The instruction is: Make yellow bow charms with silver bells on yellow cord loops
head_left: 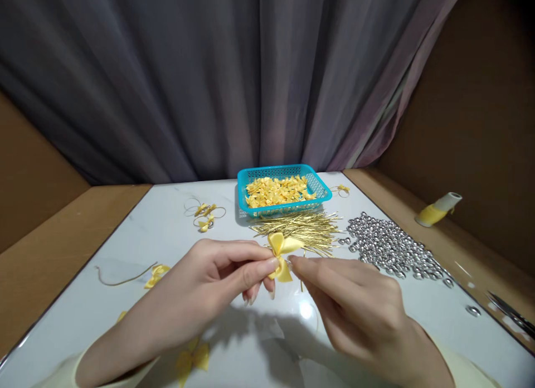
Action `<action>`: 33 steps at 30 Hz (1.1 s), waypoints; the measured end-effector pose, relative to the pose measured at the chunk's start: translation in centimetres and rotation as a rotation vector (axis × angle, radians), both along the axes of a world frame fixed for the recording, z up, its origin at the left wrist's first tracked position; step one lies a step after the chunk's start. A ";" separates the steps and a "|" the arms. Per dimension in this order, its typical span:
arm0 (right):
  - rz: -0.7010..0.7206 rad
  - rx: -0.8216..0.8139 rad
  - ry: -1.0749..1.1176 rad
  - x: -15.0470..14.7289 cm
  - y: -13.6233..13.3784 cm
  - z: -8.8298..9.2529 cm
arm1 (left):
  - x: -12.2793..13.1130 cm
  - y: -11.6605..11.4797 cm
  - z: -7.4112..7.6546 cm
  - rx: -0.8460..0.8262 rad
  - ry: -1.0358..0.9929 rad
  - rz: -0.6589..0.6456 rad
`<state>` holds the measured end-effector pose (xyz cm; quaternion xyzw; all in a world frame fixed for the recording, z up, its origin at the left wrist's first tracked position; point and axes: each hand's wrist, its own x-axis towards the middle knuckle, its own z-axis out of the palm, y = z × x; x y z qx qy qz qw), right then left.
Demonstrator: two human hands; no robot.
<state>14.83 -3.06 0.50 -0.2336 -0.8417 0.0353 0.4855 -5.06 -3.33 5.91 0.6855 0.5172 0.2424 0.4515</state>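
Note:
My left hand (221,273) pinches a yellow satin ribbon bow (277,243) between thumb and forefinger, above the middle of the table. Close at its right side, the fingertips of my right hand (355,299) are pressed together. A short gold twist tie (301,286) shows above and below the right forefinger and seems to be held there; the fingers hide most of it. Beyond the hands lies a pile of loose gold twist ties (301,229). Below my left forearm rests another yellow bow (193,361), partly in shadow.
A turquoise basket (288,211) of small yellow bows stands at the back. Silver rings (393,246) spread at the right, near a ribbon-wrapped tube (438,209) and scissors (512,313). Bows on wire loops (205,212) lie at the left. Cardboard walls and a curtain (234,81) enclose the table.

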 end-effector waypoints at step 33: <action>0.056 -0.254 0.099 -0.1 1.0 0.6 | 1.0 -0.2 -0.4 -0.096 -0.214 0.031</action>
